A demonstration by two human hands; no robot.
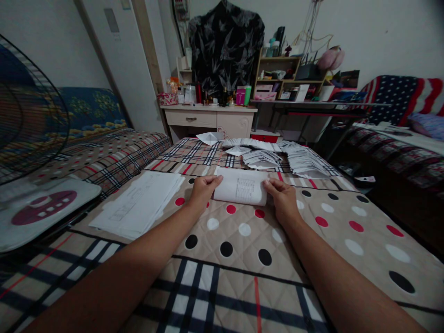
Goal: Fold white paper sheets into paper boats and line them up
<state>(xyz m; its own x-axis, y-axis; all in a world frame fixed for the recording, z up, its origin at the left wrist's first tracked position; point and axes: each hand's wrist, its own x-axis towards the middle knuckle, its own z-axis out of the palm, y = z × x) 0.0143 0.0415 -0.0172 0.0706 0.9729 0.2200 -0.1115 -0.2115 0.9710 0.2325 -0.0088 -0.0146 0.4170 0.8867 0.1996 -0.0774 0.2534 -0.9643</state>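
Observation:
A folded sheet of white paper [227, 187] with a small printed table on it is stretched between my two hands, just over the dotted bedspread. My left hand [204, 190] pinches its left edge between thumb and fingers. At the opposite edge my right hand [282, 198] grips the paper the same way. To the left lies a stack of flat printed sheets [138, 201]. Beyond my hands are several piles of folded papers, including a fanned pile [262, 158] and a longer pile [305, 159] at the right.
Patterned fabric covers the bed [239, 277]. A fan [31, 111] stands at the left above a white base [48, 208] with a dark red panel. Behind the bed are a white desk [190, 119] with bottles and a wooden shelf [279, 60]. A striped, starred cloth [395, 99] hangs at right.

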